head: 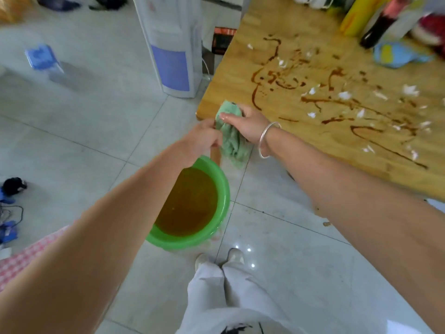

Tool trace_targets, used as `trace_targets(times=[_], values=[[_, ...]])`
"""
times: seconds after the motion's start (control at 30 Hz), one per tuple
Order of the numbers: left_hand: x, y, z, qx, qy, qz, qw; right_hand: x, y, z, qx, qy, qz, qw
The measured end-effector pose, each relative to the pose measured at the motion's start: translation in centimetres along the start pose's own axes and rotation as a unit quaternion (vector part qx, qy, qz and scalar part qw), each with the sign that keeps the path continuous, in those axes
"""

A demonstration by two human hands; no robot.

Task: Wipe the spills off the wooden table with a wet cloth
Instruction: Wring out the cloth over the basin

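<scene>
A wet light-green cloth (232, 141) hangs bunched between my two hands, just off the near-left corner of the wooden table (277, 27). My left hand (202, 138) grips its left side, and my right hand (248, 124), with a silver bangle on the wrist, holds its top. Dark brown spills (337, 102) streak across the tabletop, with small white scraps (344, 95) scattered among them. Below the cloth on the floor stands a green basin (221, 196) of brownish water.
Bottles (378, 22), a yellow container (358, 15) and a blue cloth (395, 56) crowd the table's far right. A white water dispenser (168, 44) stands left of the table. My feet (219, 259) are on the tiled floor near the basin. Clutter lies at far left.
</scene>
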State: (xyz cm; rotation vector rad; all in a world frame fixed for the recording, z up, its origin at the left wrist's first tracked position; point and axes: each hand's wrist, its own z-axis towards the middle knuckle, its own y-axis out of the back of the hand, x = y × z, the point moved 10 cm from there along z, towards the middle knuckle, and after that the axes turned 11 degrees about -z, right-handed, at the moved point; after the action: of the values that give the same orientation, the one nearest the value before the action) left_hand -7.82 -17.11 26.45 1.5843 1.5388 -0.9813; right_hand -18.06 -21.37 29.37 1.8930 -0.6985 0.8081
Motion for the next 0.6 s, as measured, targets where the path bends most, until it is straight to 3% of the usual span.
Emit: trace_targets(times=[0.13,0.3,0.47,0.6], values=[[-4.2,-3.9,0.8,0.062,-0.027,0.048,0.997,1.7,7.3,-1.8,-0.1,0.045,-0.095,0.989],[-8.6,-8.3,0.4,0.104,-0.064,0.077,0.99,0.6,13.7,-4.3,-0.153,0.011,-0.175,0.973],[-11.2,-12.3,-0.3,0.18,-0.069,0.053,0.98,-1.1,18.4,-7.0,-0.178,-0.035,-0.091,0.979],[-12.6,-14.8,-0.2,0.193,-0.066,0.071,0.977,-2.1,23.4,-8.4,-0.239,-0.059,-0.101,0.964]])
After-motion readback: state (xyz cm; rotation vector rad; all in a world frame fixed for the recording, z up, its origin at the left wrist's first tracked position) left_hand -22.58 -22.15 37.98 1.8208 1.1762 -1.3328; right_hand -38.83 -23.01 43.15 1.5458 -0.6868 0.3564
